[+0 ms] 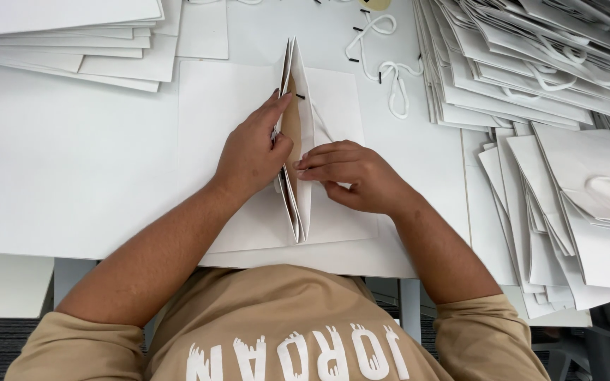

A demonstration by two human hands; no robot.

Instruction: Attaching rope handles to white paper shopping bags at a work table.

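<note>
A flat white paper bag [333, 106] lies on the white table [65, 169] in front of me, its mouth edge raised along the middle. My left hand [248, 152] grips that raised edge, fingers reaching into the brown inside of the bag. My right hand [351, 173] pinches the same edge from the right side, fingertips close to the left hand's. A thin white cord runs from the bag's edge toward my right hand.
Loose white cord handles [390, 70] with black tips lie beyond the bag. A stack of flat white sheets [72, 42] sits at the far left. Piles of flat white bags [531, 77] fill the right side, some overhanging the near edge [566, 233].
</note>
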